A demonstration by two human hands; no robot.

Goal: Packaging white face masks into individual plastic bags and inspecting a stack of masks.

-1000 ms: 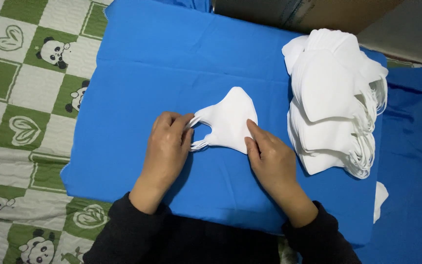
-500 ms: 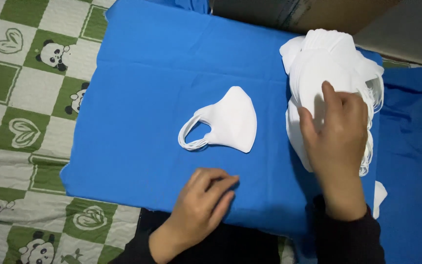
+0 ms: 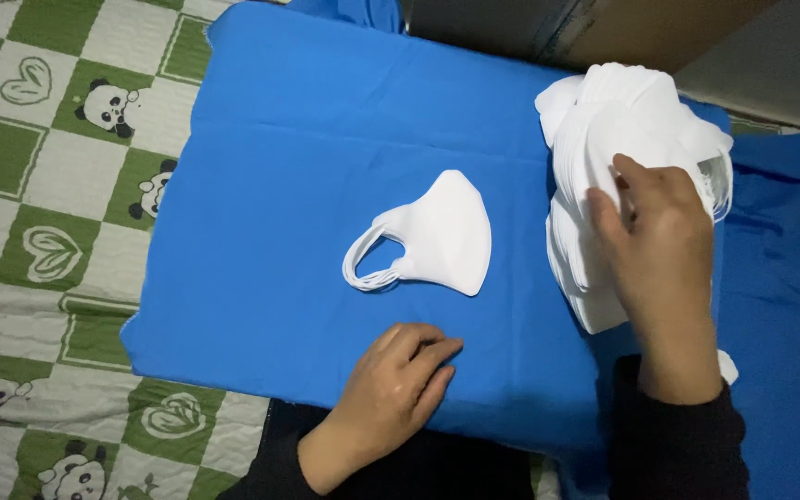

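Note:
A single folded white face mask (image 3: pixel 442 236) lies flat on the blue cloth (image 3: pixel 307 139), its ear loops pointing left. My left hand (image 3: pixel 393 384) rests palm down on the cloth just below the mask, holding nothing, fingers loosely curled. My right hand (image 3: pixel 655 250) lies on top of a stack of white masks (image 3: pixel 613 130) at the right, fingers pressing on the top mask. Whether those fingers pinch a mask cannot be told.
A green and white checked quilt with panda and heart prints (image 3: pixel 39 185) lies under the cloth at the left. A cardboard box (image 3: pixel 548 28) stands at the far edge. More blue fabric (image 3: pixel 789 278) covers the right side.
Both hands let go of the single mask. My right hand moved right onto the stack of masks. My left hand drew back toward me and settled on the cloth.

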